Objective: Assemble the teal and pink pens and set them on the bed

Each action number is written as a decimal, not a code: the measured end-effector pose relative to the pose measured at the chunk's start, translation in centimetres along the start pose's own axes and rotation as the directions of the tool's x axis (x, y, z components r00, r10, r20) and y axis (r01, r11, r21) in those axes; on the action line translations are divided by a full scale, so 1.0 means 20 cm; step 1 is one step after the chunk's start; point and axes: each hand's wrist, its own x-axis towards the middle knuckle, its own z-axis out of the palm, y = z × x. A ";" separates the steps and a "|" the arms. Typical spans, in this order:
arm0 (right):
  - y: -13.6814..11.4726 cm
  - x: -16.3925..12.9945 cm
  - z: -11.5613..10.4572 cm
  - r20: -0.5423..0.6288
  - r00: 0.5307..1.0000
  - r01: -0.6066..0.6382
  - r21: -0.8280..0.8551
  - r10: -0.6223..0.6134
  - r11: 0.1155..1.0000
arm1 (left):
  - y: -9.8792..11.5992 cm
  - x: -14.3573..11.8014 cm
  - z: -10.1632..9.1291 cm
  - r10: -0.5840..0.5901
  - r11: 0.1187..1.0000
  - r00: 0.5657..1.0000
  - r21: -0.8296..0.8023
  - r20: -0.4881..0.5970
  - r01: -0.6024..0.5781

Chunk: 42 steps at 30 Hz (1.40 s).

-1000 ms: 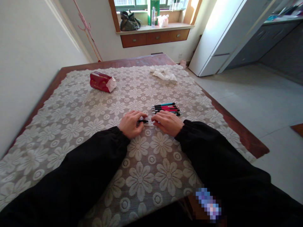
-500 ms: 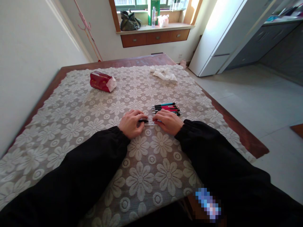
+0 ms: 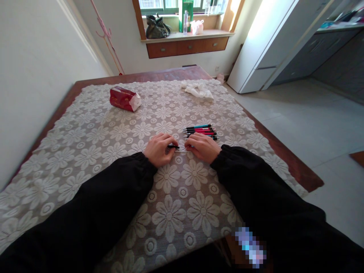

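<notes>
The left hand [image 3: 158, 149] pinches a black pen part [image 3: 173, 146] in closed fingertips, and the right hand [image 3: 202, 147] grips a thin clear piece [image 3: 181, 150] that meets it between the two hands, low over the lace cloth [image 3: 93, 140]. Just beyond the right hand a row of whole pens [image 3: 200, 131] lies side by side, so most look finished and this one is seemingly mid-assembly.

Just behind the right hand [image 3: 202, 147] lies a row of pens [image 3: 200, 131], which blocks a straight reach forward. The left hand [image 3: 158, 149] has bare tablecloth [image 3: 93, 148] in front and to its left. Farther back, the red packet [image 3: 124, 99] and the crumpled tissue [image 3: 197, 90] stand well apart, with open cloth between them. The wall [image 3: 31, 72] closes the left side.
</notes>
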 end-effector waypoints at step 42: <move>-0.03 0.00 0.01 -0.272 0.961 0.103 0.173 -0.053 0.980 | -0.02 0.00 0.01 0.090 0.994 0.979 -0.038 -0.182 -0.098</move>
